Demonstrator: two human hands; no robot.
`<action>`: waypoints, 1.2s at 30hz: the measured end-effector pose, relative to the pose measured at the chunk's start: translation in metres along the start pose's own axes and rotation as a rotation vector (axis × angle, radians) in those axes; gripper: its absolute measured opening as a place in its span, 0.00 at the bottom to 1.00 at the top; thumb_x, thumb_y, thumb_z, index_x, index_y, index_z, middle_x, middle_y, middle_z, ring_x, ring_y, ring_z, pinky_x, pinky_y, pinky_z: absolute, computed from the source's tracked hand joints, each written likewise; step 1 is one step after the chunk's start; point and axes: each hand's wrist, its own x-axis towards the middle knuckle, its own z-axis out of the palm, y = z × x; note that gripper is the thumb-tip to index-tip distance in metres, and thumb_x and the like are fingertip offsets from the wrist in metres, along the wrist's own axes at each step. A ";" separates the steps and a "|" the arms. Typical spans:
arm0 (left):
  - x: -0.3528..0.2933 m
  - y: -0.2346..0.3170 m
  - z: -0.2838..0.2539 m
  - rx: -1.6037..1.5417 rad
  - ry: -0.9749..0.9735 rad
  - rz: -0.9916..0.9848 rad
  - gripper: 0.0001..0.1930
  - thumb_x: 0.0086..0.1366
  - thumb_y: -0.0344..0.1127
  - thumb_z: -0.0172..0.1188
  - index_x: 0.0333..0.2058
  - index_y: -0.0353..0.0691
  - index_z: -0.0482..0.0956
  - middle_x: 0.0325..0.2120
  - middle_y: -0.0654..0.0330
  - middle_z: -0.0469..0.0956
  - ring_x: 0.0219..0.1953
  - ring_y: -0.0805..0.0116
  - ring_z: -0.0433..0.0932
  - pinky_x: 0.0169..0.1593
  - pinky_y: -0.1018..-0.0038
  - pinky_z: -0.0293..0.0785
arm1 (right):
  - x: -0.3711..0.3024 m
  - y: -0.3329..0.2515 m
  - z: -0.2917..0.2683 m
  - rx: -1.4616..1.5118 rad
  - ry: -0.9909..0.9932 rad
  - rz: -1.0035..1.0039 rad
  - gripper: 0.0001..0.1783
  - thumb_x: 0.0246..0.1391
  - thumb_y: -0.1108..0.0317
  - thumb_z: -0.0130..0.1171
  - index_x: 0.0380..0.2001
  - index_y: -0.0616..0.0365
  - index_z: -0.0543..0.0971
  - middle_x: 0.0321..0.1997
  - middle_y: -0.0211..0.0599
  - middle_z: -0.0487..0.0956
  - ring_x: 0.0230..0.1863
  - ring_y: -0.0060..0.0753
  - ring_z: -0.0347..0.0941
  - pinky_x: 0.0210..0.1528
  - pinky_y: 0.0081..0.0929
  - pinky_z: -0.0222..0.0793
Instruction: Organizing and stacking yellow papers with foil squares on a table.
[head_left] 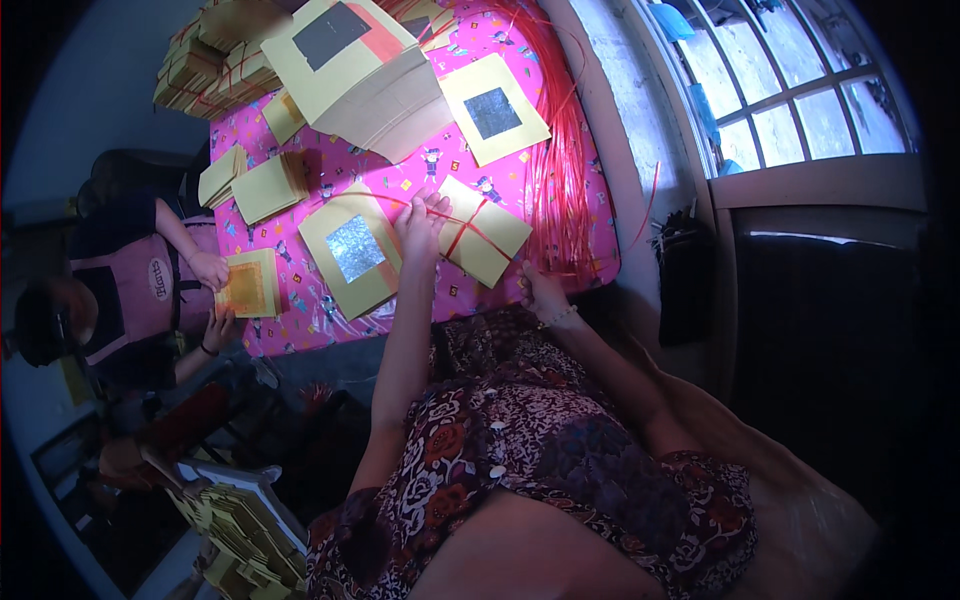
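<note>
A stack of yellow paper point(490, 235) lies on the pink table in front of me, with red plastic string point(462, 238) crossing over its top. My left hand point(425, 220) is at the stack's left edge, its fingers closed where the string passes. From there a loose length of string arcs leftward. At the stack's near right corner, my right hand point(544, 293) is closed on the string running across the stack. Just left of my left hand rests another yellow paper stack point(318, 235), with a silver square point(356, 248) on top.
A tall paper stack point(385, 105) stands farther back, beside a yellow stack point(520, 130) with a dark square. Red string strands point(565, 190) hang over the right side. At left, a person in a pink apron point(140, 285) handles yellow paper point(268, 308). Tied bundles point(215, 75) fill the far left.
</note>
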 end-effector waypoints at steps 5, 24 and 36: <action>0.006 0.022 -0.005 0.304 -0.127 0.147 0.17 0.72 0.37 0.40 0.50 0.30 0.68 0.35 0.51 0.76 0.35 0.61 0.79 0.42 0.67 0.79 | 0.008 0.010 0.000 0.204 0.047 0.116 0.15 0.58 0.49 0.54 0.29 0.48 0.75 0.19 0.18 0.69 0.19 0.16 0.64 0.21 0.19 0.60; 0.058 0.010 -0.044 0.509 -0.085 0.040 0.14 0.71 0.36 0.45 0.43 0.37 0.78 0.25 0.62 0.77 0.26 0.76 0.75 0.33 0.79 0.73 | 0.049 0.017 -0.017 -0.016 0.181 -0.107 0.14 0.61 0.59 0.46 0.24 0.51 0.71 0.17 0.24 0.67 0.13 0.22 0.58 0.15 0.24 0.53; 0.085 -0.015 -0.036 0.863 -0.287 -0.124 0.16 0.69 0.41 0.50 0.40 0.34 0.80 0.30 0.59 0.81 0.28 0.74 0.78 0.34 0.77 0.73 | 0.141 0.052 -0.038 -0.095 0.401 -0.304 0.16 0.54 0.56 0.60 0.24 0.59 0.81 0.23 0.33 0.79 0.23 0.27 0.72 0.27 0.30 0.67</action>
